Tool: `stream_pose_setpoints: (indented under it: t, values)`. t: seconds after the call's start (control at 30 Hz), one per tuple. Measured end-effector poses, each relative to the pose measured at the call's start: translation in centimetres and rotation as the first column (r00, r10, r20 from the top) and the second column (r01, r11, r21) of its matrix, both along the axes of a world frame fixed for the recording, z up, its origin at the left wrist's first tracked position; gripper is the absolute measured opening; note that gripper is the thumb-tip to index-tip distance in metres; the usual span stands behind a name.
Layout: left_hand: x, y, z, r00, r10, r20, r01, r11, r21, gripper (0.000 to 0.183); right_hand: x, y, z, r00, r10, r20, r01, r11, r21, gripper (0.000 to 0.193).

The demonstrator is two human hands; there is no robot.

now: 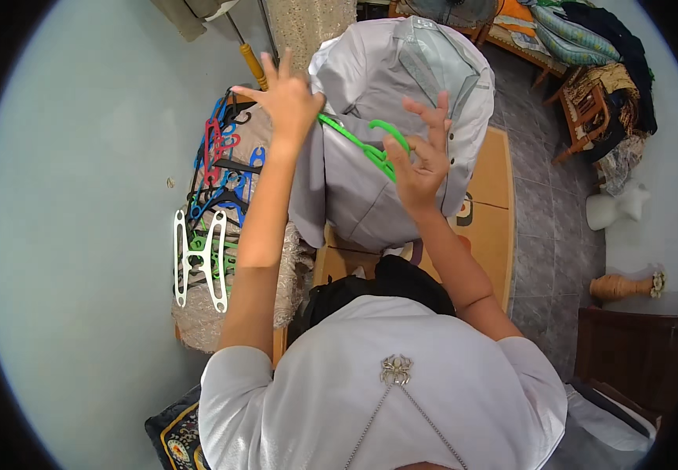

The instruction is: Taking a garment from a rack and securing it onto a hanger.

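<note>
A green plastic clothes hanger slants across the front of a grey jacket, its hook raised toward the right. My right hand pinches the hanger near its hook with thumb and forefinger, while the other fingers stand out. Beside the hanger's far left end, over the jacket's edge, is my left hand with its fingers spread. Whether its thumb side touches the hanger or the cloth, I cannot tell. Part of the hanger is hidden by my right hand and the jacket.
Several coloured hangers lie on a wrapped stack at the left, with a white hanger nearest. Beneath the jacket is a cardboard box. A wooden chair piled with clothes stands far right, near a white bust form and a vase.
</note>
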State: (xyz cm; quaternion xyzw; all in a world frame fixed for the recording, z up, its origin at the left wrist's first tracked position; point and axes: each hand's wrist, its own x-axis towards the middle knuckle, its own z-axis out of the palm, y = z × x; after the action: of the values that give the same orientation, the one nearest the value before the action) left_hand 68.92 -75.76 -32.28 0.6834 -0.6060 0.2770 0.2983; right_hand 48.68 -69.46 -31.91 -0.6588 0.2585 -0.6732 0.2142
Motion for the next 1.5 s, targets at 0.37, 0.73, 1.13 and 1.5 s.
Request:
stream_pose_setpoints:
  t: [0.37, 0.73, 1.13, 1.5]
  values:
    - [-2.9, 1.3, -1.3, 0.993, -0.109, -0.050, 0.108, 0.994, -0.021, 0.021, -2.0, -1.1, -0.6, 0.969, -0.176, 0.172, 0.138, 0.967, 0.212, 0.019]
    - [-9.7, 6.6, -4.1, 0.945, -0.229, -0.232, 0.231, 0.973, -0.021, 0.023, -1.4, -2.9, -1.4, 0.945, -0.255, 0.205, 0.221, 0.959, 0.175, 0.013]
    - [-4.3, 0.3, -7.3, 0.869, -0.478, 0.126, 0.473, 0.878, 0.068, 0.009, -2.2, -4.0, -3.6, 0.987, -0.130, 0.096, 0.134, 0.990, -0.033, 0.013]
    - [-2.7, -2.2, -7.5, 0.909, -0.396, 0.130, 0.412, 0.900, -0.140, 0.012, -14.2, -17.3, -12.3, 0.481, 0.739, -0.471, -0.361, 0.657, 0.661, 0.049]
